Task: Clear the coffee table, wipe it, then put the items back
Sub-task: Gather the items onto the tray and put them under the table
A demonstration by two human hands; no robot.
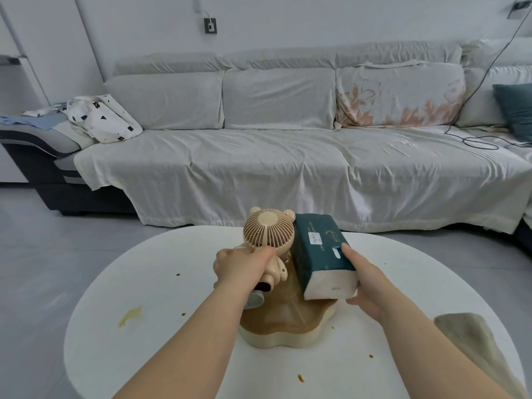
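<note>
— Holding what, right now?
— Grips the bear-shaped fan (269,236) low on its body with the left hand (241,267), fingers curled round it. Clasps the green tissue pack (321,251) at its near end with the right hand (364,286). Keeps both over the beige tray (288,326) in the middle of the white surface (172,283).
— Lifted clear, or resting on the tray?
— Cannot tell for the fan. Looks raised for the pack, tilted up at its far end.
— Best way to finish the lift?
— Raise both straight up before swinging aside, so as not to clip the tray rim. Ease fan and pack apart, since touching side by side invites a knock. Keep the fan upright: top-heavy, by the look of it. Firm up the hold on the pack: soft, and likely to sag from an end grip.
— And after that?
— Set both down off the surface, perhaps on the sofa (288,156) beyond. Come back for the tray. Leave the folded cloth (475,341) at the right edge within reach for the yellow smear (131,315) and the brown spots (300,378).
</note>
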